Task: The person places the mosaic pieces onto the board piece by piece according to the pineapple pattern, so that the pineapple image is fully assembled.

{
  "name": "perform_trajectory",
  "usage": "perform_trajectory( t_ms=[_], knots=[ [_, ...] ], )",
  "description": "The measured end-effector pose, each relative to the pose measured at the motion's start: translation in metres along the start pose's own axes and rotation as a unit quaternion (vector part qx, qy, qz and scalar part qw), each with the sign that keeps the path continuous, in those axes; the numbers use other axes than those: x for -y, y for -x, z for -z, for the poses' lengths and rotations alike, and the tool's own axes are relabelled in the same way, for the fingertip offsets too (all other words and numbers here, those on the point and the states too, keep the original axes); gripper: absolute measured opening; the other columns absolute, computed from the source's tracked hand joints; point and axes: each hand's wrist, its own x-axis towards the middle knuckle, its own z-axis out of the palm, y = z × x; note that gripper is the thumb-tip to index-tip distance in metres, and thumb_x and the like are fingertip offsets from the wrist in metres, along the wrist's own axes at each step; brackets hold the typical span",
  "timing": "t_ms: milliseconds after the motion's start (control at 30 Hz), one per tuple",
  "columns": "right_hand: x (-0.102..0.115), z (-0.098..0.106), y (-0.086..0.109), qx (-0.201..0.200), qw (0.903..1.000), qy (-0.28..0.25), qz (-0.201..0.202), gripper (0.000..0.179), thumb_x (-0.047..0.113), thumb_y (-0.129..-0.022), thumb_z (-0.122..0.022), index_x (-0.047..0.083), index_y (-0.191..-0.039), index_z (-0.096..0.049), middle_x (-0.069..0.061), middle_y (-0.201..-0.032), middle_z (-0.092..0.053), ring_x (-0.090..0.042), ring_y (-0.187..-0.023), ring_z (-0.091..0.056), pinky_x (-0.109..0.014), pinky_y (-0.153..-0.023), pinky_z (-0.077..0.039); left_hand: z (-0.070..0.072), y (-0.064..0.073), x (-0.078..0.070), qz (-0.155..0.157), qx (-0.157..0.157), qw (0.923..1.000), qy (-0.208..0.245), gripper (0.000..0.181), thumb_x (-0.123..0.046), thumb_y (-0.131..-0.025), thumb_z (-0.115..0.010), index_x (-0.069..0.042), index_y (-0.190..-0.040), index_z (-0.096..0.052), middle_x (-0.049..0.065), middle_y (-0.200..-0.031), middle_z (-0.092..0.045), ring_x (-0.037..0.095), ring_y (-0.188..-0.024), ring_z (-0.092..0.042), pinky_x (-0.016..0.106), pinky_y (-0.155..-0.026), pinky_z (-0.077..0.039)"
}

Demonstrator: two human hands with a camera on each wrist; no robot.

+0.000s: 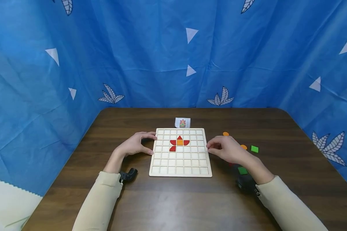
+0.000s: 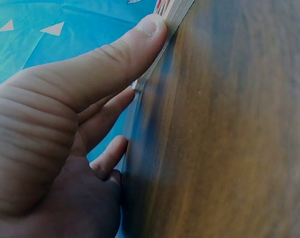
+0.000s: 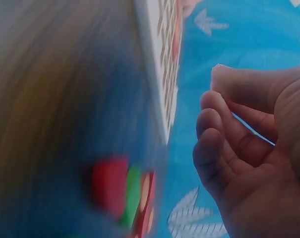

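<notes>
Blue curtain (image 1: 150,48) behind you; dark wooden table (image 1: 173,195) before you. Your pale gridded board (image 1: 179,163) lies flat at mid-table. Left hand (image 1: 134,144): thumb and fingers spread, touching the board's left edge. Right hand (image 1: 228,150): just beside the right edge, fingers loosely bent, thumb close to them. Picture card (image 1: 182,123) just past the far edge. Green squares (image 1: 254,149) to your right. On the grid: orange square (image 1: 180,142), three red rounded pieces (image 1: 186,142) and a red triangle (image 1: 179,137).
</notes>
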Motion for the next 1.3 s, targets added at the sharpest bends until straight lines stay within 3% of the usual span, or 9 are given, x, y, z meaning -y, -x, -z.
perform_trajectory(
  t_ms=[200, 433, 633, 733, 1033, 1300],
  knots=[
    [-0.031, 0.019, 0.017, -0.016, 0.9997, -0.002, -0.018, 0.013, 0.014, -0.095, -0.074, 0.011, -0.108, -0.077, 0.002, -0.092, -0.072, -0.015, -0.082, -0.061, -0.028, -0.069, -0.055, -0.001, -0.001, -0.002, 0.005, 0.002, 1.0000, 0.001, 0.057, -0.021, -0.078, -0.092, -0.015, -0.131, -0.070, 0.008, -0.161, -0.046, 0.037, -0.152, -0.033, 0.059, -0.123, -0.030],
    [-0.060, 0.045, 0.026, -0.022, 0.9975, -0.012, -0.066, 0.023, 0.010, -0.096, -0.072, 0.006, -0.118, -0.074, -0.009, -0.104, -0.075, -0.019, -0.083, -0.067, -0.028, -0.066, -0.057, 0.002, 0.000, -0.003, 0.013, -0.003, 0.9999, -0.006, 0.057, -0.021, -0.078, -0.092, -0.017, -0.130, -0.071, 0.007, -0.160, -0.047, 0.037, -0.152, -0.033, 0.060, -0.123, -0.029],
    [-0.076, 0.060, 0.034, -0.015, 0.9962, 0.004, -0.086, 0.030, 0.007, -0.094, -0.073, 0.002, -0.124, -0.070, -0.018, -0.113, -0.073, -0.018, -0.073, -0.058, -0.028, -0.058, -0.047, 0.002, 0.000, -0.002, 0.011, 0.000, 0.9999, -0.005, 0.056, -0.021, -0.078, -0.092, -0.016, -0.130, -0.071, 0.008, -0.160, -0.048, 0.038, -0.151, -0.034, 0.061, -0.123, -0.028],
    [-0.083, 0.062, 0.036, -0.003, 0.9952, 0.015, -0.097, 0.031, 0.008, -0.092, -0.075, 0.003, -0.123, -0.071, -0.017, -0.113, -0.072, -0.019, -0.071, -0.051, -0.029, -0.057, -0.042, 0.002, 0.000, -0.002, 0.012, -0.002, 0.9999, -0.003, 0.056, -0.021, -0.077, -0.092, -0.016, -0.129, -0.071, 0.008, -0.159, -0.048, 0.037, -0.151, -0.034, 0.061, -0.123, -0.027],
    [-0.102, 0.057, 0.037, 0.022, 0.9917, 0.033, -0.122, 0.034, 0.014, -0.092, -0.078, 0.004, -0.123, -0.071, -0.021, -0.122, -0.069, -0.023, -0.088, -0.057, -0.030, -0.072, -0.047, 0.001, 0.000, -0.002, 0.009, -0.001, 1.0000, -0.004, 0.056, -0.021, -0.078, -0.092, -0.016, -0.130, -0.071, 0.009, -0.159, -0.048, 0.038, -0.151, -0.034, 0.061, -0.124, -0.027],
    [-0.100, 0.052, 0.036, 0.018, 0.9918, 0.032, -0.123, 0.032, 0.010, -0.093, -0.073, 0.005, -0.125, -0.071, -0.023, -0.123, -0.067, -0.020, -0.072, -0.046, -0.030, -0.060, -0.040, 0.002, 0.001, -0.004, 0.016, -0.004, 0.9999, 0.000, 0.056, -0.021, -0.077, -0.092, -0.017, -0.129, -0.071, 0.007, -0.160, -0.048, 0.036, -0.152, -0.034, 0.060, -0.125, -0.025]
  ],
)
